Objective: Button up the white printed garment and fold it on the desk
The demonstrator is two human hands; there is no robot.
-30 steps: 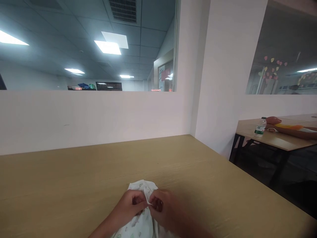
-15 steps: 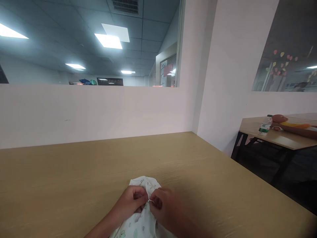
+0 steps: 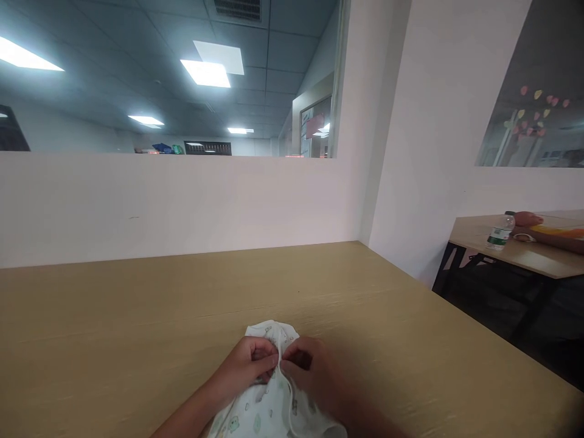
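Observation:
A white cloth garment [image 3: 260,413] with small green and grey prints lies on the wooden table [image 3: 150,328], directly in front of me. A raised seam or piped edge runs down its middle between my hands. My left hand [image 3: 255,362] pinches the fabric just left of that edge, thumb against the curled fingers. On the other side, my right hand [image 3: 306,365] pinches the same edge, its thumb and index fingertip meeting at the seam. Both hands are closed and their fingertips nearly touch. The garment's lower part runs out of the bottom of the view.
A white wall [image 3: 205,207] with a window stands along the table's far edge. To the right is another table [image 3: 542,261] bearing a plastic bottle [image 3: 499,234] and a doll-like figure [image 3: 528,219] with something yellow.
The thin white string that showed between my fingertips is no longer visible there. More of the garment's edge and right side now shows below my right hand. The view has shifted slightly left.

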